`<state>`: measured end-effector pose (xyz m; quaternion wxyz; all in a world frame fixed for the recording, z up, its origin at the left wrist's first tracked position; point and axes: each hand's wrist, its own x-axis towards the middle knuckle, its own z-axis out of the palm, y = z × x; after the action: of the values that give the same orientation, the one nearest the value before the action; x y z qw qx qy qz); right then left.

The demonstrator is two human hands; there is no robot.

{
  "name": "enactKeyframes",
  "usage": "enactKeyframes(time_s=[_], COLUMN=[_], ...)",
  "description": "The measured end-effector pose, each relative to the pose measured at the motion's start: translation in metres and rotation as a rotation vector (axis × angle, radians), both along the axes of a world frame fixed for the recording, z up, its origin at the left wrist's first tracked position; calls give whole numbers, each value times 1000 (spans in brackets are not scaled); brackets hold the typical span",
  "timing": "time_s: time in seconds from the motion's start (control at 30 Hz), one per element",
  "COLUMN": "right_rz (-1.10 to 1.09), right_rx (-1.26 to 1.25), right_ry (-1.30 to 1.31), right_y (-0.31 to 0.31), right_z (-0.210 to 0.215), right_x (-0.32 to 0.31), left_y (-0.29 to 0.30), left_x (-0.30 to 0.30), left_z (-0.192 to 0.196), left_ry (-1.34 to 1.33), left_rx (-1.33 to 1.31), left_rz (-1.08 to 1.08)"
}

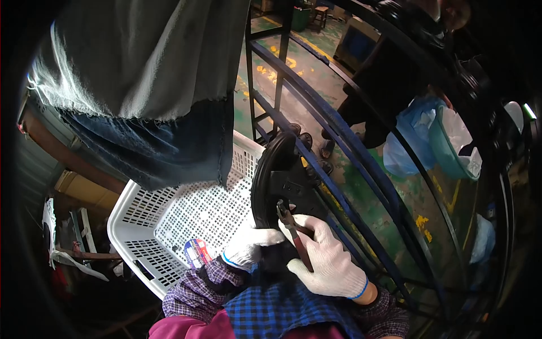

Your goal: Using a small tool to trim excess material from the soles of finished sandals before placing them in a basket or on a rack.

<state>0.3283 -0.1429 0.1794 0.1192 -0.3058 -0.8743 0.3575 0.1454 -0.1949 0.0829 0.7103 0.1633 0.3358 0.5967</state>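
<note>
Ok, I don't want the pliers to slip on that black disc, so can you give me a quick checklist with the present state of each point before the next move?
1. Left hand steadies the black disc: ok, its gloved fingers rest on the disc's lower rim.
2. Right hand grips the pliers: ok, the handles lie in the closed gloved palm.
3. Plier tip on the disc: ok, the tip meets the disc's face near its centre; what it bites is too small to tell.
4. Both hands gloved: ok, white knit gloves.
5. White perforated basket beside the disc: ok, close on the left.
6. Other person apart from the hands: ok, standing behind the dark frame bars.
</note>
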Motion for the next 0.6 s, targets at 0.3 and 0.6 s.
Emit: enactKeyframes(time_s=[0.3,0.6], right_rz=[35,48], right_rx=[-5,52], right_ry=[-149,-115], right_y=[-1,0], right_z=[0,-3], right_x=[-10,-10], left_y=[1,5], left_x=[1,2], left_z=[0,18], left_ry=[77,77], left_rx=[53,7], left_rz=[64,54])
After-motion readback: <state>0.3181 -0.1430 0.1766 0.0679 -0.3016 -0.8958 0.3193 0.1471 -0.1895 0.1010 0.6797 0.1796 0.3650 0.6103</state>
